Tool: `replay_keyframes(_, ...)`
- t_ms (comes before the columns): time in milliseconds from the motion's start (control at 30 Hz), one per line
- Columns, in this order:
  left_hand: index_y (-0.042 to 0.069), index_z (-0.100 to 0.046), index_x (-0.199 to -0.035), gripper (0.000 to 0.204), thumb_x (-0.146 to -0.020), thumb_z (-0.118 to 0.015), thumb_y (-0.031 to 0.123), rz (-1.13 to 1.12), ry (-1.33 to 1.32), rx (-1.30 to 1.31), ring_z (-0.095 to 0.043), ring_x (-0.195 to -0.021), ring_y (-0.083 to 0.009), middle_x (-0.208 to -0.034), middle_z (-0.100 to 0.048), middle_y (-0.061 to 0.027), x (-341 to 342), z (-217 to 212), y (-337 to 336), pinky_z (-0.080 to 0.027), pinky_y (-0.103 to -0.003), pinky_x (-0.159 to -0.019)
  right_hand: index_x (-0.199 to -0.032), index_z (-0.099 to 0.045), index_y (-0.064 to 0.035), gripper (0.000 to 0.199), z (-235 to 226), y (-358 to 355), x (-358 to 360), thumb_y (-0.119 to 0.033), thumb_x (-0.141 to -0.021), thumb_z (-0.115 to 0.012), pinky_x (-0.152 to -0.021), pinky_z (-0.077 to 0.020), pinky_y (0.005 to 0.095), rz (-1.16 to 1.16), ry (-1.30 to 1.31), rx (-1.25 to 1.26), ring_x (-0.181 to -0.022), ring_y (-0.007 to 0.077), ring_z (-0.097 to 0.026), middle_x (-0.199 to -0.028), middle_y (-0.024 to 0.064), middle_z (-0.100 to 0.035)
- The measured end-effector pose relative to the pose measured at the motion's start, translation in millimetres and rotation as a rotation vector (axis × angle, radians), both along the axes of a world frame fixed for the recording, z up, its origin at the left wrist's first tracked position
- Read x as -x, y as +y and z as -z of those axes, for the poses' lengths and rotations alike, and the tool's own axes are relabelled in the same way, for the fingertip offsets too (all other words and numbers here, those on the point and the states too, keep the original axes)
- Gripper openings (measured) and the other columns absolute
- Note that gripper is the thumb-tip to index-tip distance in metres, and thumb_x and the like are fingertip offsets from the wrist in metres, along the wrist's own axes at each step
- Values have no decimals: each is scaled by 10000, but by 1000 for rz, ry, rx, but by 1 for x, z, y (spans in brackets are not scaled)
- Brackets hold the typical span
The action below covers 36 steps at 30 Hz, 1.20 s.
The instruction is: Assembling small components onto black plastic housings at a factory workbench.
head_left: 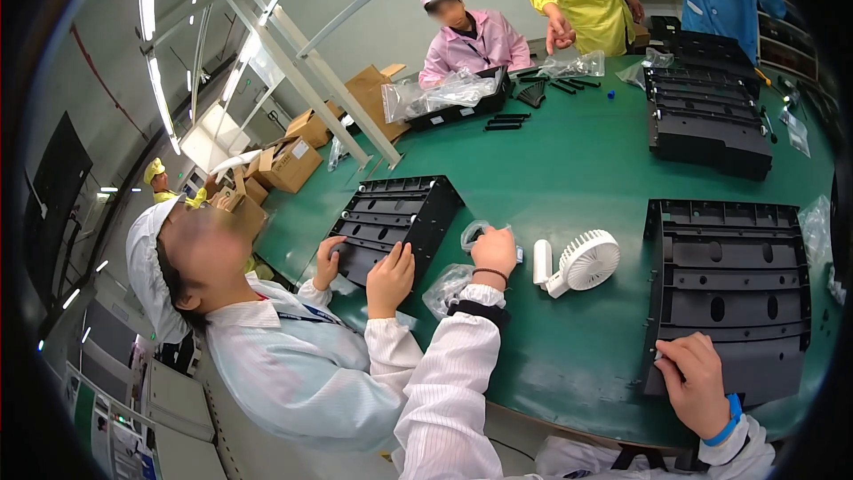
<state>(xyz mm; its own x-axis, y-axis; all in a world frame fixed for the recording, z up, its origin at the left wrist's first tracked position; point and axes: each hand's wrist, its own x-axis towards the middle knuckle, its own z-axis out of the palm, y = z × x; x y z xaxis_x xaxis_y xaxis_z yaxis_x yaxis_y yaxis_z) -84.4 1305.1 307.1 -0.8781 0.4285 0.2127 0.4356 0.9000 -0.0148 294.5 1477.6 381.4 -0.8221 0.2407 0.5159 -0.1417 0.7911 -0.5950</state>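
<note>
And it's the right hand (697,384) nearer, pinching a small pale piece (658,356) at the near-left edge of the black panel (730,307), long axis pointing away, while the left hand (494,253) (grip hidden, can't tell) sits well leftward by clear plastic (447,292).

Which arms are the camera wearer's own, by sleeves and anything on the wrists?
The left hand is ungloved, with a thin dark bracelet, a black cuff and a white, finely striped sleeve. The right hand is also ungloved, with a bright blue wristband above a white cuff.
</note>
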Motion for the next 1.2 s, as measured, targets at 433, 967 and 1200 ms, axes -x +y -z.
replay_keyframes(433, 48, -706, -847, 134, -828, -621, 150, 113, -31, -6, -673, -849, -354, -975, -654, -167, -3, -19, -35, -559, -439, -714, -1004, -672, 18, 262, -2, -1, 3, 51, -749, -716, -688, -428, 376, -26, 13, 5, -749, 283, -562, -834, 112, -623)
replay_keyframes(967, -45, -632, -1087, 158, -939, -606, 3, 484, -1457, -1636, -673, -904, -216, -1007, -689, -151, -182, -59, -23, -551, -333, -809, -1047, -682, 1, 288, 3, 7, 3, 26, -764, -728, -652, -423, 358, -45, -41, -33, -749, 242, -580, -862, 76, -647)
replay_keyframes(1200, -12, -633, -1078, 141, -943, -615, 28, 363, -1785, -1671, -664, -934, -217, -1030, -673, -126, -225, -35, 5, -549, -317, -827, -1078, -677, -10, 331, 4, 6, -1, 28, -754, -733, -651, -419, 349, -68, -53, -50, -751, 231, -581, -873, 65, -641)
